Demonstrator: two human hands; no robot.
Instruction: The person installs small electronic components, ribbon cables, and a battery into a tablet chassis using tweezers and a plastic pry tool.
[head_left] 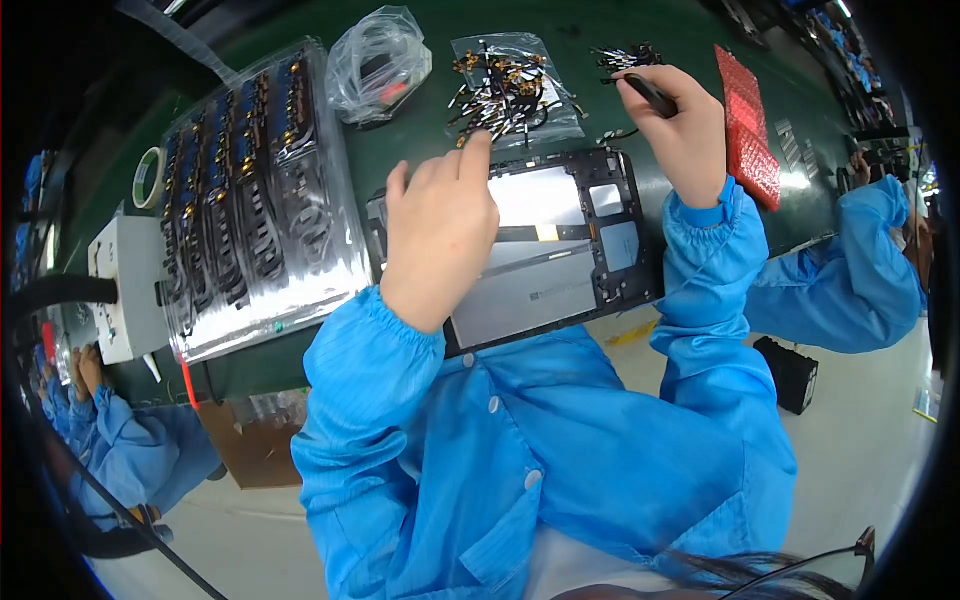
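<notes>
My left hand [440, 225] reaches over the left part of an opened tablet [600, 292], its fingers apart. One fingertip comes up to a heap of small cables with gold and silver ends [505, 90], which lies on a clear plastic bag [565, 122]. Whether it touches a cable I cannot tell. In my right hand [685, 130] is a slim black handheld tool [652, 96], gripped between thumb and fingers. The tool's far end is close to a smaller pile of black parts [635, 55]. Inside the tablet, a grey battery [530, 300] and silver plates show.
Left, a clear tray [325, 290] holds rows of cable parts; beside it stand a white box [135, 290] and a tape roll [148, 178]. A plastic bag [375, 70] lies behind, red bubble wrap [750, 140] at right. Co-workers' blue sleeves [850, 280] flank me.
</notes>
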